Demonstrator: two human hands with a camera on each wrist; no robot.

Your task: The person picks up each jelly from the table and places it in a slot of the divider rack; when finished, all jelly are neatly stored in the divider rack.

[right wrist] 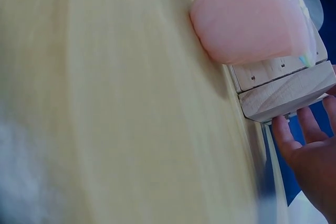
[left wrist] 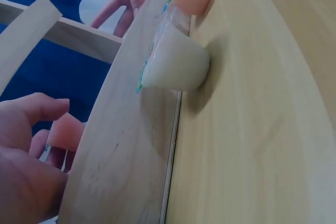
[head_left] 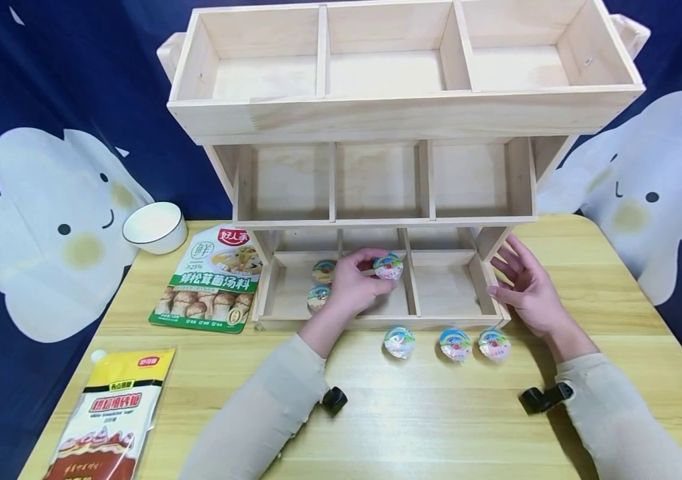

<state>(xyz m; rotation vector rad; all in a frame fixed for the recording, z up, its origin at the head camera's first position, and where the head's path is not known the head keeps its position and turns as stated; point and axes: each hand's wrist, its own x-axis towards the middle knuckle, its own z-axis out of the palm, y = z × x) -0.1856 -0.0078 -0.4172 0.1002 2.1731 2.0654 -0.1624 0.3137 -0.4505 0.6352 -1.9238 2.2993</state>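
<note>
My left hand [head_left: 353,285] pinches a small pink jelly cup [head_left: 388,266] over the middle compartment of the bottom wooden tray [head_left: 317,323]. In the left wrist view, that held jelly cup [left wrist: 66,131] shows between thumb and fingers. Two jelly cups lie at the left compartment, an orange-lidded one [head_left: 324,271] and a paler one [head_left: 319,298] in front of it. Against the tray's right end, my right hand [head_left: 529,293] rests its fairly straight fingertips. Along the tray's front stand a white jelly cup [head_left: 399,341] and two pink jelly cups [head_left: 455,345].
The wooden rack has a middle tray [head_left: 385,222] and a top tray [head_left: 407,119], each with three compartments, overhanging the bottom one. Left of it lie a green soup-base packet [head_left: 209,280], a white bowl [head_left: 156,228] and a sugar pouch [head_left: 113,413].
</note>
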